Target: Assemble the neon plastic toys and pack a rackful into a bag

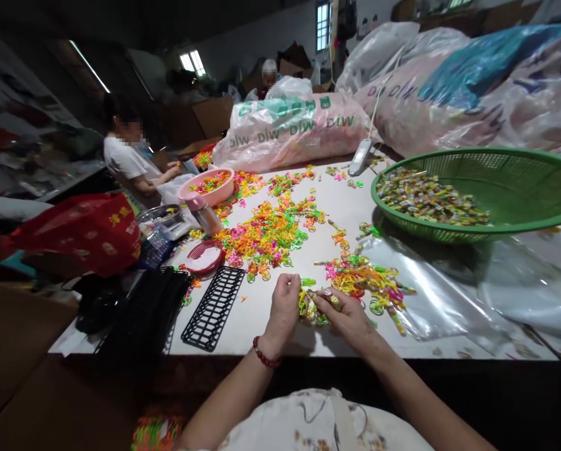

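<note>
At the front edge of the table, my left hand (284, 309) is closed in a pinch, fingertips turned toward the other hand. What it pinches is hidden by the fingers. My right hand (346, 318) is also closed, on a small patterned plastic piece (334, 302) that partly shows between thumb and fingers. Yellow and green plastic pieces (304, 302) lie between and just beyond the hands. Right behind them spreads a pile of coloured plastic pieces (355, 275), some with patterned sticks attached. A larger loose heap (261, 235) covers the middle of the table.
A green basket (510, 233) of small patterned pieces stands at the right, above clear plastic bags (430, 300). Black plastic grids (212, 308) lie at the left, near a red basket (221, 254) and pink basin (230, 191). Large stuffed sacks (289, 134) line the back. Another person (130, 163) sits at the far left.
</note>
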A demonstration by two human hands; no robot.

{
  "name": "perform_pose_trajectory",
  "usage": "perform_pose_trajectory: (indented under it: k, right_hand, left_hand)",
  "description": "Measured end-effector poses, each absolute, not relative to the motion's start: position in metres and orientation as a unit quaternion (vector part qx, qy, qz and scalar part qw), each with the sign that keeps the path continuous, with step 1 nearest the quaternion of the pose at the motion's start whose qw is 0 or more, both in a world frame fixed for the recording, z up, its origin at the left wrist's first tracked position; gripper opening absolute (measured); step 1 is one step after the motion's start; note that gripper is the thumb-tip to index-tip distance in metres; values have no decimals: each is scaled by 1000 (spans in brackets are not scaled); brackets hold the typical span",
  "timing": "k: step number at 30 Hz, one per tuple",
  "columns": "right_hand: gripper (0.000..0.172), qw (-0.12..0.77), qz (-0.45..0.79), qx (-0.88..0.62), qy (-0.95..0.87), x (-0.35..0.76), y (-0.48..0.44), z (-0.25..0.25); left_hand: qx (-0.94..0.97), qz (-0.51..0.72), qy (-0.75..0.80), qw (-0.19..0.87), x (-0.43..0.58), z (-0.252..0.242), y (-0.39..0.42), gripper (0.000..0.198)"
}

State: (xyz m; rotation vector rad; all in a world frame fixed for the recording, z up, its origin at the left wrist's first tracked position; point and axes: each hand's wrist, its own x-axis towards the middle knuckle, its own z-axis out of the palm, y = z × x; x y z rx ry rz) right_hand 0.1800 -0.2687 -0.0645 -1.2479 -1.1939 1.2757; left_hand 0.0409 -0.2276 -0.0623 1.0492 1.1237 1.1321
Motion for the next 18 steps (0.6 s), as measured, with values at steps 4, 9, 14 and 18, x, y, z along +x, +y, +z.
perform_pose_trajectory:
  k: [4, 9, 14, 18]
  right_hand:
    - [37, 480, 541, -498, -478, 180, -270, -66]
    - [37, 469, 581, -482, -459, 182, -270, -65]
    - [38, 457, 631, -459, -427, 186, -270, -67]
    - [38, 462, 643, -457, -406, 189, -271, -68]
  left_hand:
    - [468, 484, 484, 559, 43, -66, -228, 40]
    - [503, 470, 489, 536, 42, -65, -229, 37]
    - [544, 443, 497, 510, 37, -62, -231, 34]
    - [512, 405, 489, 578, 36, -59, -231, 36]
